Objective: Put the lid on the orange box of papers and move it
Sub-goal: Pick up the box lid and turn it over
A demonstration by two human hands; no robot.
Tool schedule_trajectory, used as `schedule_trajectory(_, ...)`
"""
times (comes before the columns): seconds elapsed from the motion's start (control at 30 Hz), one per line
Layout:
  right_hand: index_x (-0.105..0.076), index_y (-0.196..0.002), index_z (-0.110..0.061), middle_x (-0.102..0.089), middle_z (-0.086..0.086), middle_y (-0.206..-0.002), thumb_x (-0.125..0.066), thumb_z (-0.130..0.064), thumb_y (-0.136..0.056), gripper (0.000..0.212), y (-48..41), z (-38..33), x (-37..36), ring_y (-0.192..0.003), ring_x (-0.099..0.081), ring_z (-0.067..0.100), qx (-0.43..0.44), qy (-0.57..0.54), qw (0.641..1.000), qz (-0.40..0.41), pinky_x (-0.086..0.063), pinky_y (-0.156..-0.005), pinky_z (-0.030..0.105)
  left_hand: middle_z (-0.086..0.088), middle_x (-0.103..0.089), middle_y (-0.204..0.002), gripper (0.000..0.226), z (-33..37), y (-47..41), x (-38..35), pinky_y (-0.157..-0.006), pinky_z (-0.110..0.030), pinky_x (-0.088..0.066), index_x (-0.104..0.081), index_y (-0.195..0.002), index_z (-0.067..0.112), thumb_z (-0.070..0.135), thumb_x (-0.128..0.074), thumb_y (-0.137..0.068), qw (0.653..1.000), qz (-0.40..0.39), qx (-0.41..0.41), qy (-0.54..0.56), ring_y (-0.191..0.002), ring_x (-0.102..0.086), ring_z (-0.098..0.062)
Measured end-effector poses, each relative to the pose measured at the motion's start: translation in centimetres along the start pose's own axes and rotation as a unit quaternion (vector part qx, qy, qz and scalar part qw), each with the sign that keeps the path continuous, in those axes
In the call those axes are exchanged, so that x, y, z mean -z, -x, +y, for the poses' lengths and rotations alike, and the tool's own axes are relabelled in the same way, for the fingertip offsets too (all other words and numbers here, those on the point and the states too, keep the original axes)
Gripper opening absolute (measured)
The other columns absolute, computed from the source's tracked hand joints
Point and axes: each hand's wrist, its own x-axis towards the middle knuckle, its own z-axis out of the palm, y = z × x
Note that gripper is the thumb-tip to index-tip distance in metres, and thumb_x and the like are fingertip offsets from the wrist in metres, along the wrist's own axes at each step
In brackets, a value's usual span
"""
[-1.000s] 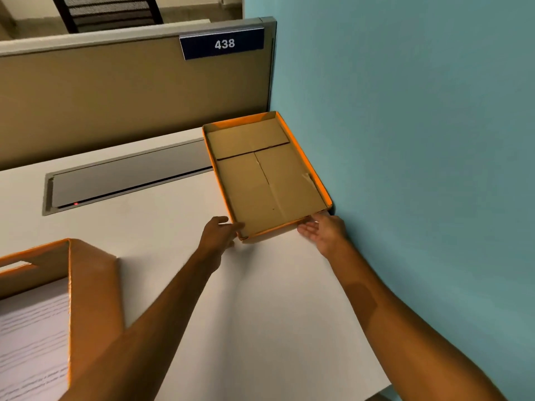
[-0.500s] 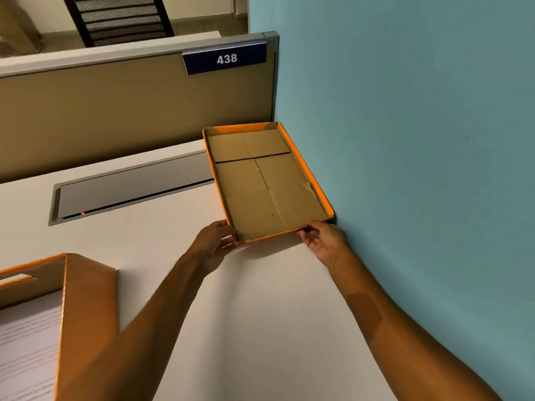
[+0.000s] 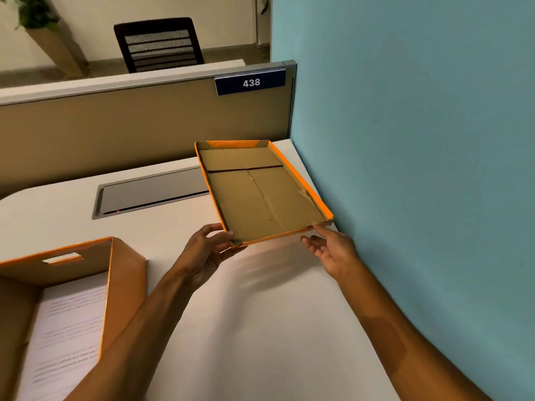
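The orange lid [image 3: 260, 195] is held inside-up above the desk's far right corner, its brown cardboard inner face toward me. My left hand [image 3: 207, 250] grips its near left corner, thumb over the rim. My right hand [image 3: 333, 248] is at its near right corner, fingers spread under the edge, thumb touching the rim. The orange box [image 3: 124, 273] stands open at the lower left with printed papers [image 3: 69, 328] inside; its far wall has a handle slot.
The white desk [image 3: 254, 328] runs along a blue wall [image 3: 419, 169] on the right. A beige partition [image 3: 115, 134] with a "438" sign closes the back. A grey cable flap [image 3: 150, 192] is set into the desk behind the lid.
The lid has risen off the desk and come a little toward me, its near edge lifted. Both hands moved up with it, and my view tilted upward.
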Motion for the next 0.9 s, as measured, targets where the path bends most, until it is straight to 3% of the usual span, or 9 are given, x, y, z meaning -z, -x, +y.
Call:
schedule_trajectory(0.07,-0.057,-0.108,-0.006,-0.063,0.011,-0.092,-0.077,-0.015,-0.081,0.035,1.4,1.0,0.1,-0.074,-0.066,0.026,0.133,0.180,0.971,0.089,-0.060,-0.073,0.044,-0.028,-0.069,-0.107,0.031,0.3,1.5,0.3,-0.080,-0.047,-0.058,-0.056,-0.109,0.002,-0.009,-0.064,-0.080,1.000,0.004,-0.019,-0.007,-0.098,-0.069,-0.046)
schedule_trajectory(0.13,-0.054,-0.113,-0.015,-0.058,0.005,-0.106,-0.079,-0.016,-0.077,0.044,3.2,2.4,0.3,-0.086,-0.063,0.022,0.364,0.361,0.852,0.110,-0.057,-0.074,0.037,-0.029,-0.068,-0.107,0.030,0.8,3.2,0.7,-0.079,-0.046,-0.058,-0.055,-0.108,0.002,-0.009,-0.063,-0.081,0.999,0.007,-0.037,-0.016,-0.096,-0.069,-0.045)
schedule_trajectory(0.2,-0.055,-0.117,-0.016,-0.055,0.004,-0.115,-0.078,-0.016,-0.076,0.047,4.8,3.7,0.1,-0.100,-0.057,0.018,0.529,0.457,0.715,0.036,-0.052,-0.083,0.029,-0.028,-0.067,-0.106,0.029,1.4,4.9,1.1,-0.077,-0.046,-0.059,-0.055,-0.107,0.003,-0.010,-0.062,-0.082,0.998,0.008,-0.053,-0.018,-0.097,-0.066,-0.046)
schedule_trajectory(0.3,-0.059,-0.119,-0.012,-0.056,0.008,-0.120,-0.075,-0.022,-0.080,0.043,6.5,5.5,-1.3,-0.112,-0.051,0.022,0.626,0.536,0.564,-0.048,-0.047,-0.093,0.032,-0.028,-0.066,-0.107,0.029,2.1,7.6,1.5,-0.078,-0.046,-0.060,-0.054,-0.107,0.005,-0.009,-0.062,-0.083,0.997,0.003,-0.079,-0.018,-0.099,-0.064,-0.046)
schedule_trajectory(0.4,-0.060,-0.118,-0.006,-0.061,0.015,-0.117,-0.076,-0.018,-0.079,0.044,8.2,7.4,-3.2,-0.110,-0.052,0.027,0.673,0.550,0.490,-0.067,-0.052,-0.091,0.040,-0.026,-0.069,-0.106,0.034,2.8,10.3,1.8,-0.079,-0.046,-0.060,-0.052,-0.112,0.007,-0.007,-0.064,-0.083,0.994,-0.005,-0.108,-0.020,-0.098,-0.067,-0.044)
schedule_trajectory(0.47,-0.062,-0.117,-0.005,-0.063,0.016,-0.114,-0.079,-0.015,-0.077,0.044,9.5,8.6,-4.5,-0.107,-0.056,0.029,0.677,0.545,0.489,-0.075,-0.054,-0.088,0.042,-0.022,-0.074,-0.101,0.036,3.3,12.1,2.0,-0.078,-0.045,-0.060,-0.051,-0.113,0.005,-0.007,-0.065,-0.082,0.992,-0.002,-0.122,-0.023,-0.097,-0.070,-0.042)
schedule_trajectory(0.63,-0.068,-0.110,-0.006,-0.067,0.014,-0.108,-0.077,-0.012,-0.080,0.031,13.8,11.0,-7.4,-0.101,-0.061,0.029,0.659,0.495,0.560,-0.084,-0.055,-0.085,0.037,-0.021,-0.071,-0.111,0.043,4.6,17.1,2.9,-0.079,-0.044,-0.060,-0.051,-0.119,0.003,0.002,-0.072,-0.081,0.985,0.016,-0.158,-0.066,-0.095,-0.073,-0.036)
schedule_trajectory(0.77,-0.071,-0.103,-0.002,-0.070,0.015,-0.100,-0.071,-0.010,-0.086,0.018,18.1,12.7,-8.8,-0.095,-0.064,0.030,0.687,0.424,0.585,-0.075,-0.057,-0.083,0.039,-0.020,-0.070,-0.111,0.048,5.8,21.3,3.4,-0.079,-0.043,-0.061,-0.050,-0.121,0.004,0.013,-0.075,-0.081,0.974,0.021,-0.200,-0.106,-0.093,-0.074,-0.031)
schedule_trajectory(0.9,-0.070,-0.099,0.002,-0.071,0.018,-0.098,-0.072,-0.009,-0.085,0.018,21.8,14.4,-9.5,-0.095,-0.067,0.034,0.697,0.366,0.614,-0.055,-0.056,-0.088,0.041,-0.014,-0.067,-0.111,0.053,6.9,24.5,3.4,-0.076,-0.041,-0.062,-0.048,-0.121,0.009,0.027,-0.077,-0.080,0.960,0.025,-0.228,-0.162,-0.095,-0.073,-0.029)
